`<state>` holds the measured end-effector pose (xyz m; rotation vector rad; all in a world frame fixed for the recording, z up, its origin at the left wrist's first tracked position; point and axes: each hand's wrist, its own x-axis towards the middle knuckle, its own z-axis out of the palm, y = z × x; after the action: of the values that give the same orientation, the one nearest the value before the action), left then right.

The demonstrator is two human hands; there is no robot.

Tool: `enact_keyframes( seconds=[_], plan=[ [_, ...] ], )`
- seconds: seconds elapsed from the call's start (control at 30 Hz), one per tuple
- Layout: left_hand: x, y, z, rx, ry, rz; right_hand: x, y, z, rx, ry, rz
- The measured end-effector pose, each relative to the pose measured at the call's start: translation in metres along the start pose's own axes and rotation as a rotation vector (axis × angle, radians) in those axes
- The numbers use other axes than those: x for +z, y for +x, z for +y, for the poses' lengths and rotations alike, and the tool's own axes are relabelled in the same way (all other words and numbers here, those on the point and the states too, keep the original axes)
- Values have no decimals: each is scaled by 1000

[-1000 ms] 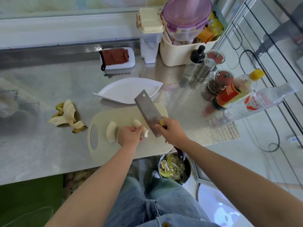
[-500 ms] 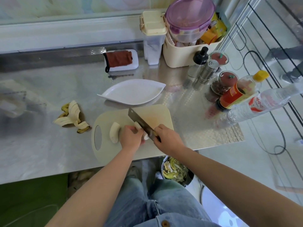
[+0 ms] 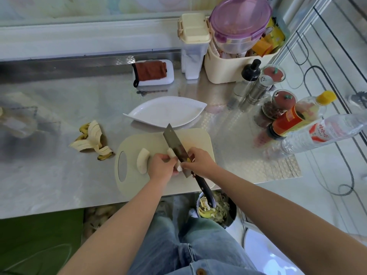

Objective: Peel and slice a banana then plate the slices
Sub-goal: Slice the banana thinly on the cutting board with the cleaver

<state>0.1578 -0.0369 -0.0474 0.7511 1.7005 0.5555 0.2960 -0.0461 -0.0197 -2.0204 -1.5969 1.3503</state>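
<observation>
Counter (image 3: 59, 175) front edge: clutching banana piece (image 3: 170, 152) with left hand (image 3: 161, 166), pinching knife (image 3: 174, 143) with right hand (image 3: 200, 162); failing to read bottle (image 3: 327, 132) label.

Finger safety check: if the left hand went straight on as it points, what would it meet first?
Likely the cleaver blade, standing just past the banana piece the left hand grips; depth unclear.

Illumination: bright, diffuse daylight — shadows are soft, the plate (image 3: 164, 114) beyond the hands casting only a faint one on its near side. The metal counter (image 3: 49, 181) shows broad pale glare left of the left hand (image 3: 161, 166). Wide-angle distortion bows the floor lines (image 3: 353, 176) far right of the right hand (image 3: 199, 161). Overall detail is soft — the counter's far-left end is smeared.
</observation>
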Motion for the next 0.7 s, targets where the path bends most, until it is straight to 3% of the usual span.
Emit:
enact_keyframes(
  seconds=[0.13,0.3,0.43,0.6,0.7],
  plan=[
    [-2,0,-1,8,-23,2,-5,2,5,40,84,-11],
    [-2,-3,2,1,-38,4,-23,-12,7,158,386,-129],
    [-2,-7,7,25,19,37,-33,-14,16,161,541,-86],
    [-2,-7,9,177,218,120,-40,-18,25,165,729,33],
    [-1,-9,10,399,531,177,-42,-22,32,189,734,105]
  ],
)
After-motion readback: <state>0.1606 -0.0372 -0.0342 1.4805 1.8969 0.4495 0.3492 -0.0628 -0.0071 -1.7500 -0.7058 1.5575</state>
